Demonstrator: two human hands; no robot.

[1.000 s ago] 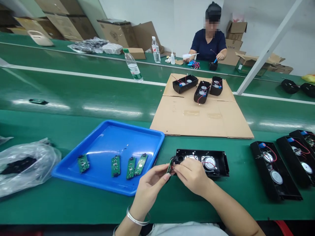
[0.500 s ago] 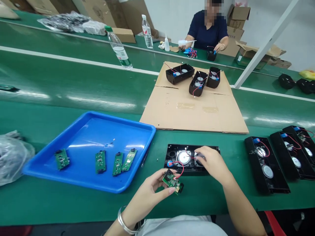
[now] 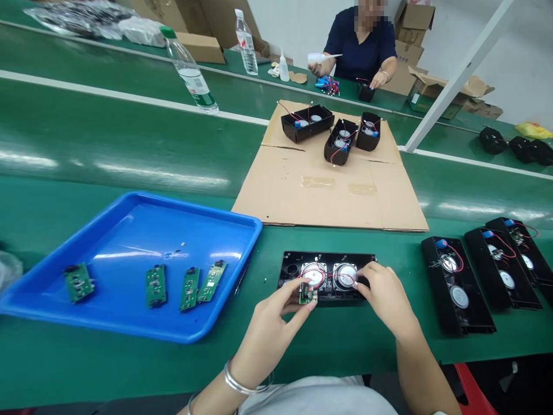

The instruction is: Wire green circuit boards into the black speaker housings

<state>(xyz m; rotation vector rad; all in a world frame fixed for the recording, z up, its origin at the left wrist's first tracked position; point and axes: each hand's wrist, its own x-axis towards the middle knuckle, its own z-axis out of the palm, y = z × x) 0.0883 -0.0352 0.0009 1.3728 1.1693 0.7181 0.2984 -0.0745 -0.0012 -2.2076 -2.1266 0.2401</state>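
Observation:
A black speaker housing (image 3: pixel 327 259) lies on the green table in front of me, with two round speakers in it. My left hand (image 3: pixel 283 323) pinches a small green circuit board (image 3: pixel 306 295) over the housing's lower left part. My right hand (image 3: pixel 384 294) is at the right speaker (image 3: pixel 344 276), thumb and forefinger pressed together at its right edge; what they hold, possibly a thin wire, is too small to tell. Red wires (image 3: pixel 325 274) run across the speakers between my hands.
To the left, a blue tray (image 3: pixel 129 324) holds several green boards (image 3: pixel 155 286). Several black housings (image 3: pixel 458 288) stand at the right. Beyond lies a cardboard sheet (image 3: pixel 332 204) with three housings (image 3: pixel 307 123). A person (image 3: pixel 360 43) sits across, holding a white bottle (image 3: pixel 318 58).
The board in my left hand has moved up over the housing and turned. My right hand has shifted from above the right speaker to its right edge. The view has shifted slightly.

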